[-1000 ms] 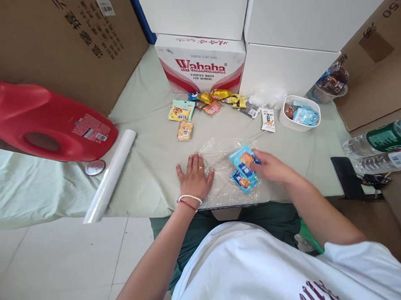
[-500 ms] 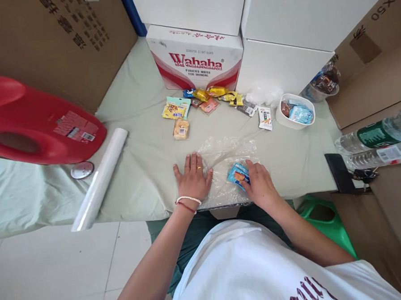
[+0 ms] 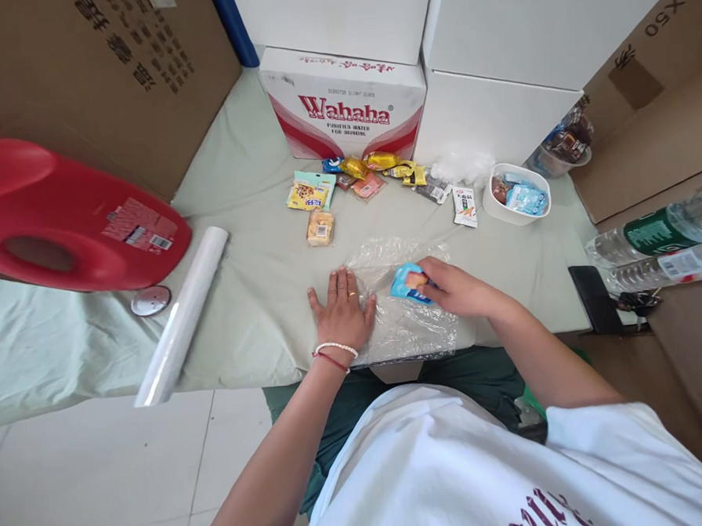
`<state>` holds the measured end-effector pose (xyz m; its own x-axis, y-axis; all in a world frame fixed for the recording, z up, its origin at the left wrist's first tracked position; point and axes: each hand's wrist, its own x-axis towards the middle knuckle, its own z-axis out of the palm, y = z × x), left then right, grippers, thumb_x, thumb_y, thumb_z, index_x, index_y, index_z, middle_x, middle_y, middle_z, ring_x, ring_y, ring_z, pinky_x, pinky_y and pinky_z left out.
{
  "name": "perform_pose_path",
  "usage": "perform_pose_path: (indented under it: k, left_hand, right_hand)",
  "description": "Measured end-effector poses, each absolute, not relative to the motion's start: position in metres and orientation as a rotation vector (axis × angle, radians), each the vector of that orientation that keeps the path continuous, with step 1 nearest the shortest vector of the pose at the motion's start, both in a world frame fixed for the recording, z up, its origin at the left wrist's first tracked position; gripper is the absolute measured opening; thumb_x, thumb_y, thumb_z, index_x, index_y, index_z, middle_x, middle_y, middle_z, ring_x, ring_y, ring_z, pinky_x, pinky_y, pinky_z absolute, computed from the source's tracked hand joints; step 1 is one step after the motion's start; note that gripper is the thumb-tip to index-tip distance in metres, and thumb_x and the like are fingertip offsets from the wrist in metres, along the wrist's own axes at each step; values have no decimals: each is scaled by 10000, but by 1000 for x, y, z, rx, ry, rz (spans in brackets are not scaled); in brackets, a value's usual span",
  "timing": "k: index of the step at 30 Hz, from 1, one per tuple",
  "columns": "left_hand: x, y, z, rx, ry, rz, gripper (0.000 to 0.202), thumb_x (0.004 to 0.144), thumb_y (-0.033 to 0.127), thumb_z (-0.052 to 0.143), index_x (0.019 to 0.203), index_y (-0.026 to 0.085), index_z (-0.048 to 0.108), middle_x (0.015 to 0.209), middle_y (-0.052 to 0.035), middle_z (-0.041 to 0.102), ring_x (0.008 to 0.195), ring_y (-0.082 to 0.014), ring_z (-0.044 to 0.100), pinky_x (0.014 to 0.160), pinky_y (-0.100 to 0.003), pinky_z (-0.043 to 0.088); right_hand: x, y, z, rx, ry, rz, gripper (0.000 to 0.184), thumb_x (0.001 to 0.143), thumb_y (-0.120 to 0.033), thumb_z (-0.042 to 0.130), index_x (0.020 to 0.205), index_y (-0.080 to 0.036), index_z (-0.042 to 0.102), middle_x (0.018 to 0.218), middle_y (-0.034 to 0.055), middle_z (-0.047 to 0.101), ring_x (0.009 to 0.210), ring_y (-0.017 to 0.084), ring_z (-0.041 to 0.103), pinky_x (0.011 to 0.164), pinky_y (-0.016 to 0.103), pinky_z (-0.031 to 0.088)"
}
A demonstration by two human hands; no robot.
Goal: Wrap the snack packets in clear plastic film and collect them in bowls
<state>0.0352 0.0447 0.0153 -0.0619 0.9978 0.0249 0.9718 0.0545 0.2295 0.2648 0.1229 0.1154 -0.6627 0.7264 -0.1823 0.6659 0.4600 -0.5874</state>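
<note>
My left hand (image 3: 343, 314) lies flat with its fingers spread, partly on the left edge of a clear plastic sheet (image 3: 390, 331) and partly on the cloth-covered table. Between the thumb and fingers of my right hand (image 3: 452, 285) is a blue snack packet (image 3: 408, 283), held over the sheet. Part of the packet is hidden by the fingers. Beyond my left hand sits a small packaged biscuit (image 3: 320, 228), and behind it a yellow and light-green snack bag (image 3: 310, 191).
A plastic film roll (image 3: 183, 315), a round lid (image 3: 150, 301) and a red jug (image 3: 84, 222) are at the left. Several small snacks (image 3: 367, 185) lie before the Wahaba carton (image 3: 346, 106). A white tub (image 3: 517, 211) and plastic bottles (image 3: 655, 235) stand or lie at the right.
My right hand has turned and shifted the blue packet slightly away from me and to the left, apparently raising it. My left hand stays flat in its place.
</note>
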Motion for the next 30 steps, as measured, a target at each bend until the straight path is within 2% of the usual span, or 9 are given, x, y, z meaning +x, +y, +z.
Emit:
perform_pose_path:
  k: [4,8,11,13,17,19,21,25,30]
  left_hand:
    - [35,45,15,2059,2197,237,710,1046,497,286,1628,90,303,1689,-204,300,1590,-327,268,1259,-714,60]
    - [34,45,15,2101,2209,205,705,1047,489,274,1624,86,309,1681,-213,318,1580,-324,292,1259,-708,65]
    - [35,44,18,2126,2213,209,701,1044,474,261,1613,70,328,1664,-230,353,1562,-336,325,1251,-711,75]
    - [35,45,20,2135,2220,212,704,1041,470,247,1593,48,358,1648,-240,383,1544,-358,350,1240,-722,91]
    - [32,50,19,2163,2213,195,729,1030,480,221,1581,28,374,1635,-254,400,1523,-383,377,1236,-712,115]
    - [29,52,16,2166,2211,151,739,1023,480,217,1587,25,362,1636,-256,396,1524,-387,373,1238,-702,126]
    - [26,52,13,2166,2216,107,748,1012,480,228,1587,20,363,1639,-253,392,1525,-394,369,1241,-690,132]
    - [20,52,9,2169,2221,43,760,991,473,266,1608,35,331,1638,-246,401,1529,-402,364,1248,-671,140]
    - [14,51,5,2185,2220,50,780,974,462,305,1661,105,210,1644,-229,400,1522,-392,383,1252,-649,162]
  right_hand:
    - [235,143,98,-1262,-2866,1015,119,933,-170,586,1035,-170,647,1062,140,670,981,288,581,864,385,452]
    - [228,139,86,-1384,-2839,812,282,920,-182,637,1201,-169,664,1262,190,633,1211,375,499,983,495,440]
    - [249,137,88,-1299,-2649,796,378,928,-223,645,1300,-161,620,1371,192,587,1256,353,484,1031,511,440]
    - [279,149,90,-1249,-2359,857,397,954,-300,630,1331,-181,591,1378,163,595,1210,295,538,1015,460,478]
    - [384,217,84,-1456,-1382,765,219,957,-369,581,1125,-233,621,1108,50,671,948,175,634,837,316,554]
    - [446,269,81,-1511,-850,703,82,916,-279,593,972,-220,587,914,2,625,774,128,608,709,246,551]
    - [501,322,78,-1569,-454,728,51,901,-218,587,895,-218,537,740,-43,511,622,100,527,577,189,507]
    - [571,408,72,-1576,-344,771,100,977,-297,544,911,-228,514,720,-54,446,573,92,465,518,174,487]
    - [595,466,65,-1436,-386,835,208,1028,-410,474,1039,-226,569,836,-20,504,679,119,521,620,253,555]
